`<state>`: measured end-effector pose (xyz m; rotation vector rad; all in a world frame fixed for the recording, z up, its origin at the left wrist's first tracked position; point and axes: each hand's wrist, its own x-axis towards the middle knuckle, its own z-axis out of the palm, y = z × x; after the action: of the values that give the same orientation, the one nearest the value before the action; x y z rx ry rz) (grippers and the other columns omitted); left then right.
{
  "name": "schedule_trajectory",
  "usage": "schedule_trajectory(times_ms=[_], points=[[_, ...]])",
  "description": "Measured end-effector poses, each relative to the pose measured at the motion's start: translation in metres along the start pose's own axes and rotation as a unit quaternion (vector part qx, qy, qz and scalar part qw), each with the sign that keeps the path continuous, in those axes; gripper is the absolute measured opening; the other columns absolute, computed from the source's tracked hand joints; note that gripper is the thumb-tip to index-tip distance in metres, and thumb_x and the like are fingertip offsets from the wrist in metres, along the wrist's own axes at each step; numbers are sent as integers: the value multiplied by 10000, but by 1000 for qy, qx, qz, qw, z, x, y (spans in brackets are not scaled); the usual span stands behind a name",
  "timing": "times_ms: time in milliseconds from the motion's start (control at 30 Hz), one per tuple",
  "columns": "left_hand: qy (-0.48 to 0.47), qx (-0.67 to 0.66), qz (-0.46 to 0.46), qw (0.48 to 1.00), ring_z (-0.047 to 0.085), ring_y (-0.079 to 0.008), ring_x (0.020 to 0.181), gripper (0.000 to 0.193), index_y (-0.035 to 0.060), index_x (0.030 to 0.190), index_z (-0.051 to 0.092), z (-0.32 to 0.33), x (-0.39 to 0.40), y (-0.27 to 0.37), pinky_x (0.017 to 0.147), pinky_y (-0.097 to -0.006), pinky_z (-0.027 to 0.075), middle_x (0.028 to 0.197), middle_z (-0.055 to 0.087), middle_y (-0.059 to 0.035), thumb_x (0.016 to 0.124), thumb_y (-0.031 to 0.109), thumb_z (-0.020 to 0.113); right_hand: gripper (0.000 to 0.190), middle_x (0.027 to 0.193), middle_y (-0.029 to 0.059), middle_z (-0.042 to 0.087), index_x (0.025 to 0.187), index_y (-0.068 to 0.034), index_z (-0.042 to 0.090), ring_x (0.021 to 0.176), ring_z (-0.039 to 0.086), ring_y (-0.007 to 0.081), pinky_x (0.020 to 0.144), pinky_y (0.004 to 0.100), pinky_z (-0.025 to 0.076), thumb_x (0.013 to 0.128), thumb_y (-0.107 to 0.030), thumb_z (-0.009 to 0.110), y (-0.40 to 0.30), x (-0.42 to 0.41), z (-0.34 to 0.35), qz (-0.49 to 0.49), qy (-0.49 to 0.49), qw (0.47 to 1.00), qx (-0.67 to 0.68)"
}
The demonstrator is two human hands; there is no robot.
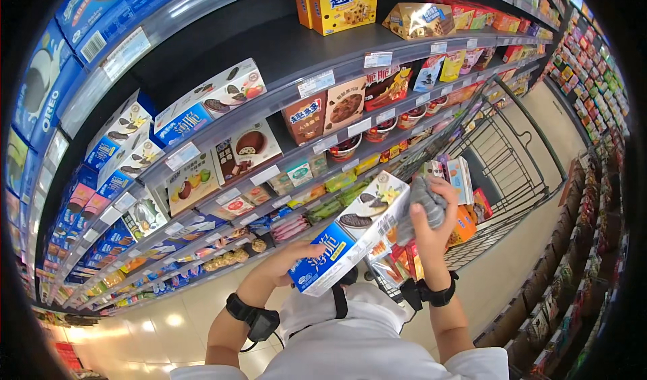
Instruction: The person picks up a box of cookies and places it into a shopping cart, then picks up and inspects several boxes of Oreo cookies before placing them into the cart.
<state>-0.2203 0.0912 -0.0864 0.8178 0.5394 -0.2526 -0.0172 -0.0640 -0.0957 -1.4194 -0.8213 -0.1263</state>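
Note:
My left hand (298, 261) grips the lower end of a long blue and white cookie box (349, 233), thumb on its printed front. The box is tilted, its upper end up to the right. In my right hand (437, 223) is a bunched grey cloth (422, 210), close beside the box's upper end. Black straps with small devices are on both wrists. Beyond and beneath my right hand stands a wire shopping cart (505, 152) holding several snack packages, among them an orange package (462, 225).
Shelves (283, 71) of cookie boxes and snacks curve along the left and front. More thin-cookie boxes (210, 102) lie on a middle shelf, with a yellow cookie box (346, 5) higher up. Another shelf row (551, 279) runs along the right. Tiled floor (202, 299) shows between.

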Motion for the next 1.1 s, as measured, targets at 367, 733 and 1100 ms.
schedule_trajectory(times_ms=[367,733,1100], points=[[1,-189,58,980,612,-203,829,417,49,1120,497,-1,25,-6,730,-338,496,983,603,-99,809,325,524,320,995,83,521,850,-111,568,899,487,287,754,424,380,553,-126,685,-29,-31,36,-301,-220,924,-83],[-35,-192,12,981,631,-190,736,409,27,1028,565,-10,7,-10,655,-312,515,900,631,-108,772,346,578,347,1020,123,492,892,-64,533,933,450,321,780,406,373,581,-51,685,-20,7,18,-253,-103,943,-189],[-5,-154,-18,988,627,-168,722,380,74,1009,584,-12,7,-11,628,-321,506,873,638,-71,761,362,585,360,1028,125,494,905,-66,530,932,446,327,782,413,366,579,-39,681,-24,-2,20,-257,-119,938,-199]])
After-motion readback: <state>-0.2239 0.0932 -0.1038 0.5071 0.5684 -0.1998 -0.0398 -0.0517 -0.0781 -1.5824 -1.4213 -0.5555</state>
